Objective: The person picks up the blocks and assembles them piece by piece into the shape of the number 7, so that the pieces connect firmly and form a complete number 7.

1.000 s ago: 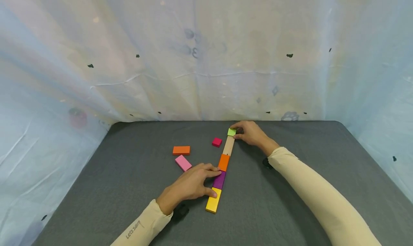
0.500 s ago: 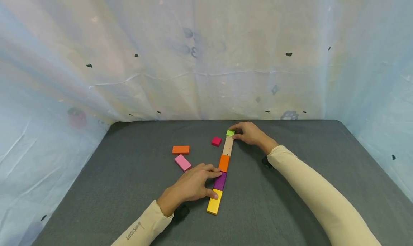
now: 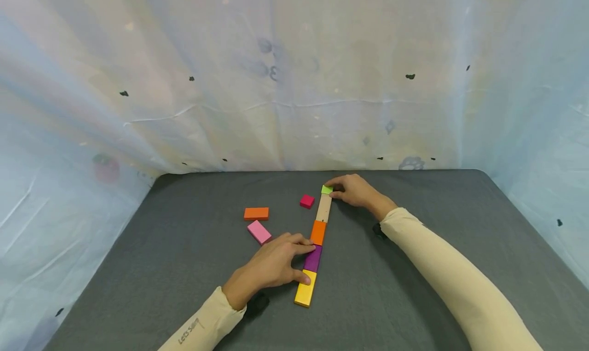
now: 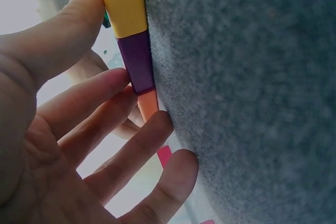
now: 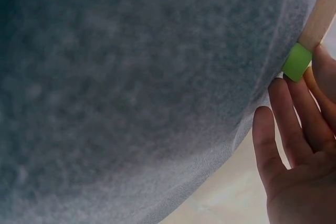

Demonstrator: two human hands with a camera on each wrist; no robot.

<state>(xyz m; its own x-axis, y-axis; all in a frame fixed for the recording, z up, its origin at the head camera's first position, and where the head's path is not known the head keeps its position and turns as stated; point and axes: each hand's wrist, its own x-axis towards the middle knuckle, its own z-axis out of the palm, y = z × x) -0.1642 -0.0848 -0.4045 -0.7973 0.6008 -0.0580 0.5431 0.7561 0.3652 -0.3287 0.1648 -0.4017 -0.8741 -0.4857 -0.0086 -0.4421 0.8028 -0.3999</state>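
A row of flat blocks runs away from me: yellow [image 3: 305, 292], purple [image 3: 313, 260], orange [image 3: 318, 233], bare wood [image 3: 324, 208] and a small green block [image 3: 326, 189] at the far end. My left hand [image 3: 276, 259] rests along the row's left side, fingers extended, its thumb on the yellow block and index fingertip where purple meets orange. At the far end my right hand [image 3: 356, 191] pinches the green block, index finger at its far edge and thumb near its joint with the wood. In the right wrist view, the other fingers [image 5: 286, 114] are stretched out beside the green block.
Left of the row lie a red block [image 3: 307, 201], another orange block [image 3: 256, 213] and a pink block [image 3: 259, 232], which my left hand partly overlaps. A dark grey cloth covers the table [image 3: 391, 300]. A pale patterned curtain [image 3: 294, 85] hangs behind and at both sides.
The green block has shifted slightly nearer and left, now straighter with the wood block. The yellow end of the row has edged slightly right. Both hands keep nearly the same places.
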